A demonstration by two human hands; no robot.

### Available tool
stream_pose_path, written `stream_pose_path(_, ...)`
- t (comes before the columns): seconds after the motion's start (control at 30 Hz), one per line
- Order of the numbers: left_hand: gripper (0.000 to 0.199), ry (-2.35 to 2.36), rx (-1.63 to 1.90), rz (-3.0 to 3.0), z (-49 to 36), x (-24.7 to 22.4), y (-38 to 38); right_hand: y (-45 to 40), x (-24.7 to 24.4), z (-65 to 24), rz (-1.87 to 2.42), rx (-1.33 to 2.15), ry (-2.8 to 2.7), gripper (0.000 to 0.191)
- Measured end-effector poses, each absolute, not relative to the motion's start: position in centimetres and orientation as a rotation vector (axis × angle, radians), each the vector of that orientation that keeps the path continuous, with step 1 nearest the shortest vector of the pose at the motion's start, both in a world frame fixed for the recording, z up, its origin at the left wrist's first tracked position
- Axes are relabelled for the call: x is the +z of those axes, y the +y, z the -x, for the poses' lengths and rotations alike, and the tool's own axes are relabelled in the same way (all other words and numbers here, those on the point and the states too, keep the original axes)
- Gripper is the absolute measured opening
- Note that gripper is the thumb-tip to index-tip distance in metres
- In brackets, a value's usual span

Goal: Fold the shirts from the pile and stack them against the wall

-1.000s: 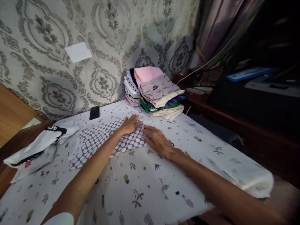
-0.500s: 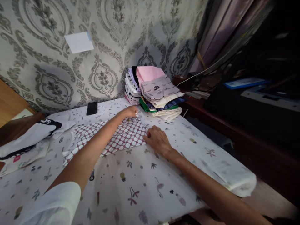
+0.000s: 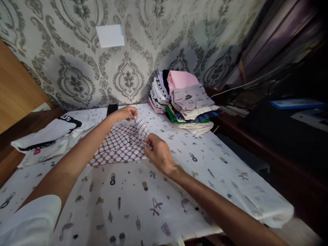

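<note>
A white cloth garment with a red and dark lattice pattern lies flat on the printed bedsheet. Its right end is raised and turned up between my two hands. My left hand pinches the far corner of that end. The near corner is gripped by my right hand, fingers closed on the fabric edge. My left forearm hides part of the garment's left side.
A stack of folded clothes stands against the patterned wall. A black phone lies partly behind my left wrist. White garments with black trim lie at the left edge. A dark shelf with a cable is on the right.
The garment's right end has been lifted and turned leftward. My right hand, which rested by its near corner, now grips the edge. The camera view has shifted left.
</note>
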State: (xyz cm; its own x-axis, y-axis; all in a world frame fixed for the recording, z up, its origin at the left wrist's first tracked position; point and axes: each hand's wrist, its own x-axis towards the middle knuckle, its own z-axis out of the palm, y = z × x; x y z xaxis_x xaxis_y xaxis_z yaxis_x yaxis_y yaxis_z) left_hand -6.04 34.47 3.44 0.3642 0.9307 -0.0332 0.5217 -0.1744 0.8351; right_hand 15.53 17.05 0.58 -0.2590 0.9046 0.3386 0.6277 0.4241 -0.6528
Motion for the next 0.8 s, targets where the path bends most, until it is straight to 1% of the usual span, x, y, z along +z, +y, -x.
stream_pose_path(0.17,0.01,1.332,0.679,-1.73,8.9,0.0,32.4,15.3,-0.7,-11.3,1.327,0.17,-2.46,0.018)
stream_pose_path(0.3,0.011,1.355,0.747,-1.718,9.3,-1.7,31.9,15.1,-1.5,-10.6,1.348,0.064,-2.559,0.019)
stream_pose_path(0.53,0.018,1.456,0.812,-1.84,9.8,-2.4,32.2,15.4,-2.0,-10.5,1.338,0.116,-2.486,0.017)
stream_pose_path(0.63,0.019,1.54,0.813,-1.953,10.2,-2.3,32.1,15.4,-2.0,-10.5,1.31,0.215,-2.459,0.013)
stream_pose_path(0.7,0.021,1.599,0.836,-2.022,10.1,-2.1,31.7,15.4,-1.9,-10.8,1.252,0.318,-2.412,0.012)
stream_pose_path(0.8,0.029,1.587,0.856,-2.201,8.8,-2.0,30.2,15.5,-2.0,-11.3,1.079,0.387,-2.275,0.016)
